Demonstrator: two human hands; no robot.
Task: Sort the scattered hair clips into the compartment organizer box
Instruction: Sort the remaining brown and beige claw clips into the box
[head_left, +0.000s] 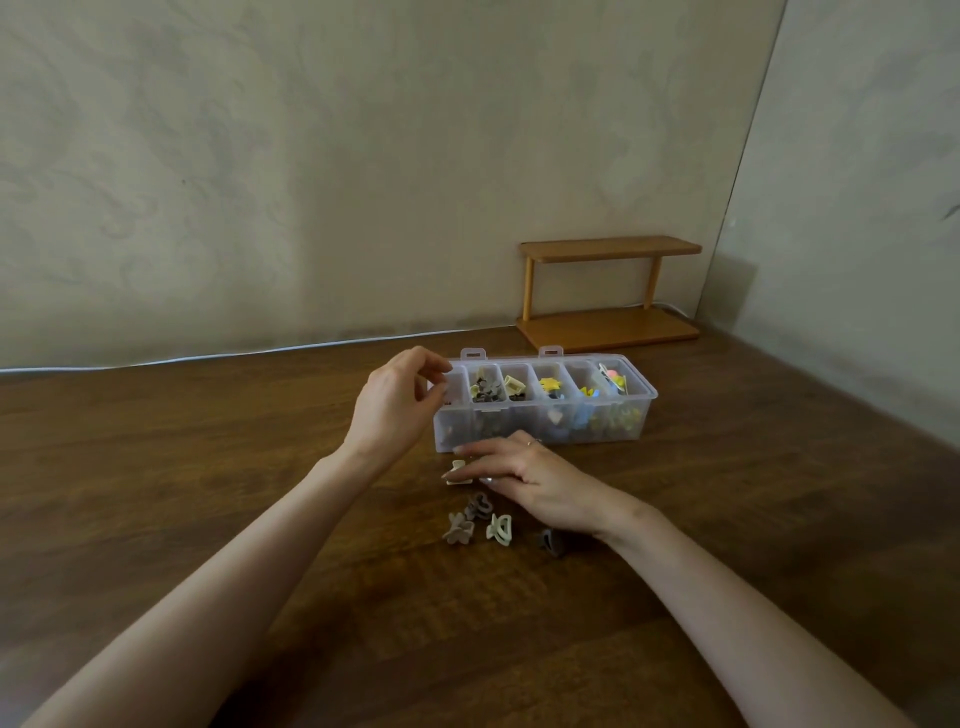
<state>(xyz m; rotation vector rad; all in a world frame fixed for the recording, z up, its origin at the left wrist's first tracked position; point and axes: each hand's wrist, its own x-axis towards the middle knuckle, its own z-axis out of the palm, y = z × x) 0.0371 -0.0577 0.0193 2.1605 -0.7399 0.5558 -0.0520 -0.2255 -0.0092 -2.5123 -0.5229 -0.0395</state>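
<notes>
While the left hand (400, 405) is hovering over the leftmost compartment, the clear plastic six-compartment organizer box (540, 431) is sitting open on the dark brown wooden table (208, 467), at 12 o'clock from both hands. Two clear latch tabs (472, 353) are standing up along its far rim.

Compartment contents, counting from 9 o'clock to 3 o'clock:
1. Small dark pieces are showing low down; their kind cannot be told.
2. Grey and beige clips are piling up.
3. Cream clips are lying on darker ones.
4. Yellow clips are lying on top, with blue pieces showing through the front wall.
5. Blue and yellow clips are showing.
6. Pink, yellow and pale clips are heaping up to the rim.

The left hand's fingers are curling toward the thumb above compartment 1; whether they are pinching anything cannot be told.

The right hand (524, 478) is lying flat just at 6 o'clock of the box, its straight fingers touching a cream rectangular hair clip (458, 473) on the table.

Four more clips are lying loose at 6 o'clock of that hand: a beige flower-shaped clip (458, 529), a grey-brown heart-shaped clip (479, 505), a pale cream butterfly-like clip (498, 529) and a dark grey clip (550, 540).

A small two-tier wooden shelf (608, 291) is standing at 1 o'clock of the box, against the wall.
</notes>
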